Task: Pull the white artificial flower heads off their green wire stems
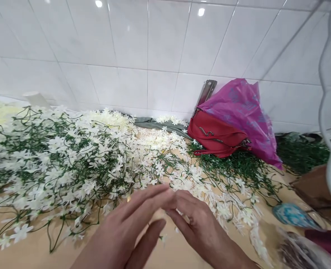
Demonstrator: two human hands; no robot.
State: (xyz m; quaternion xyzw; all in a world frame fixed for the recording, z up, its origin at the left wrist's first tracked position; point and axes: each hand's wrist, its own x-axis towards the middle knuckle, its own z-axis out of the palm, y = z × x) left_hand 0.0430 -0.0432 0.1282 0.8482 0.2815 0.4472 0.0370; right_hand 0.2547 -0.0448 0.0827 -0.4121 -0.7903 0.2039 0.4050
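Observation:
My left hand (134, 216) is at the lower middle, over the tan tabletop. Its fingers stretch to the right and its thumb stands apart below them. My right hand (200, 224) meets it from the other side, its thumb and fingers drawn together at the tips. Both hands' fingertips touch or overlap, so anything pinched there is hidden. A small white and green bit shows just below the fingers. Behind and left of my hands lies a big heap of white artificial flowers (61, 149) on green stems. Loose white blossoms (160, 140) spread beyond my fingertips.
Against the white tiled wall (132, 45) rests a red handbag (216, 134) with a magenta plastic bag (238, 104). Green plastic stems (232, 168) lie in front. At right are a blue patterned item (293, 215), a brown box (319, 183) and a hanging white cable (324, 108).

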